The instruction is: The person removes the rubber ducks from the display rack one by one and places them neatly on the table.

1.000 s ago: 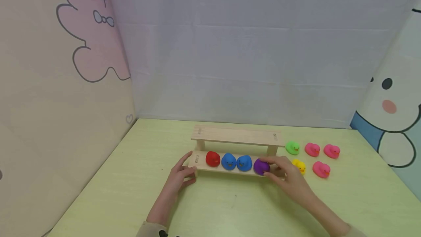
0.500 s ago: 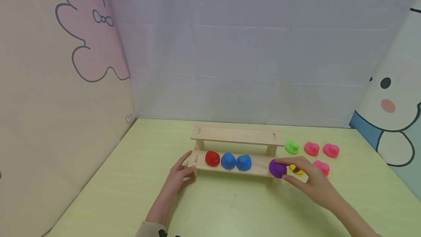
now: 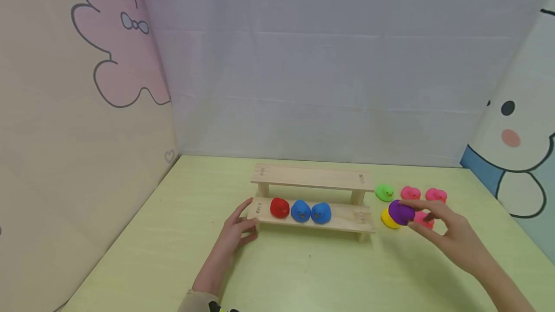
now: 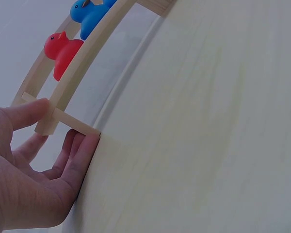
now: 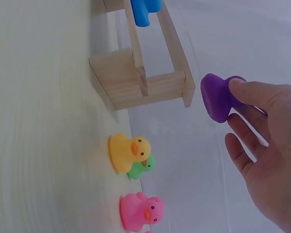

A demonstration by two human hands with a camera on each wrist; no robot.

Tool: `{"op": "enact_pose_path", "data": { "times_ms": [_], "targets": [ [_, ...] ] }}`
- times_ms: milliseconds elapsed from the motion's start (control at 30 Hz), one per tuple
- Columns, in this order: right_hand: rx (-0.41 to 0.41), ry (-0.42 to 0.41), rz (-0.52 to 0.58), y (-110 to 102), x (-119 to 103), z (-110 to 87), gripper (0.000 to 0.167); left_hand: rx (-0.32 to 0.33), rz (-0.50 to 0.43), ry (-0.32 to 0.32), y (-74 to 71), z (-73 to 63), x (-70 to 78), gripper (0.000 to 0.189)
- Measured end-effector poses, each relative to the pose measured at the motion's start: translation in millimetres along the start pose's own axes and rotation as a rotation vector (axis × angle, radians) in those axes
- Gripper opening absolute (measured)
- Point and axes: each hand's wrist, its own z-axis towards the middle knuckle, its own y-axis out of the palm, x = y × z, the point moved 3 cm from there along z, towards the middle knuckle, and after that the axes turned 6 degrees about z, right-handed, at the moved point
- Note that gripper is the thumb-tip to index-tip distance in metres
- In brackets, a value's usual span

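Observation:
My right hand [image 3: 457,237] pinches a purple rubber duck [image 3: 401,212] between thumb and fingers, held up off the table and partly in front of the yellow duck [image 3: 389,219]. My left hand [image 3: 234,230] grips the left end of a two-step wooden shelf [image 3: 347,217], its thumb [image 4: 31,112] on the lower board and other fingers by the support below. A red duck [image 3: 279,208] and two blue ducks, one left [image 3: 300,211] and one right [image 3: 321,213], sit on the lower board. The right wrist view shows the purple duck tilted, base outward.
Right of the shelf stand a green duck [image 3: 384,192] and several pink ducks, one of them [image 3: 436,195] at the far right. The upper board [image 3: 312,177] rises behind the lower one. A pale curtain [image 3: 277,85] hangs behind the table [image 3: 195,187].
My right hand has lifted the purple duck off the lower board's right part and carried it right, past the shelf's end. The left hand has stayed on the shelf.

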Motion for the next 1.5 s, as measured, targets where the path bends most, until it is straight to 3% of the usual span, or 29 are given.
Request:
{"op": "enact_pose_path", "data": {
  "times_ms": [367, 867, 1500],
  "targets": [
    [0.026, 0.106, -0.058, -23, 19, -5.7, 0.048, -0.003, 0.002, 0.013, 0.2, -0.9, 1.4, 0.061],
    [0.098, 0.081, -0.052, -32, 38, -8.7, 0.05, -0.005, 0.007, 0.01, 0.7, -2.6, 1.9, 0.061],
    [0.1, 0.162, -0.027, -44, 99, -11.0, 0.042, 0.0, 0.001, -0.003, 0.6, 0.0, -0.2, 0.06]
  ]
}}
